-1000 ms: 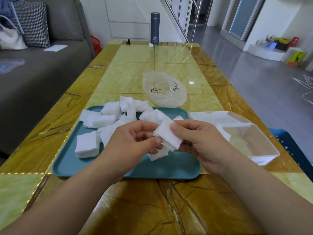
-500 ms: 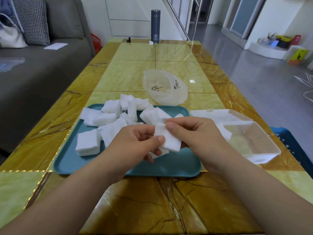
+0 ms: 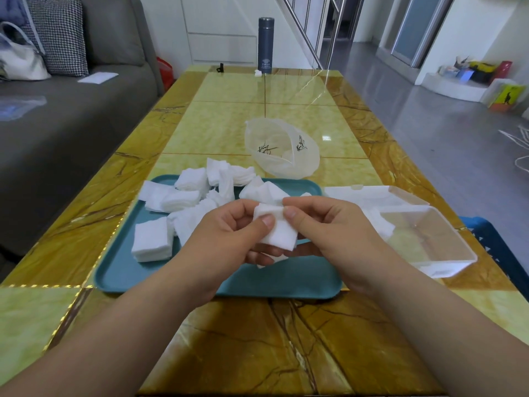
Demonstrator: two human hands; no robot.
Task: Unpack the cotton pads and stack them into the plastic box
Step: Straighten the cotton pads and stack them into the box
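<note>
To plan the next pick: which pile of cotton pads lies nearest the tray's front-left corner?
The neat square stack on the tray's left side; the other piles lie jumbled farther back.

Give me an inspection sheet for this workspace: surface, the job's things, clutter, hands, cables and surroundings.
Surface: glossy yellow marble-pattern table; teal tray near its front edge.
Job's things: loose cotton pads heaped on the tray, some overhanging its far rim; clear plastic box open, right of the tray; translucent plastic bag behind the tray.
Clutter: dark flask, small black item and small white item at the far end.
Hands: left hand and right hand both pinch the held pads over the tray, thumbs on top.
Cables: white cord on the floor, right.
Surroundings: grey sofa with white handbag, left; blue crate, right.
</note>
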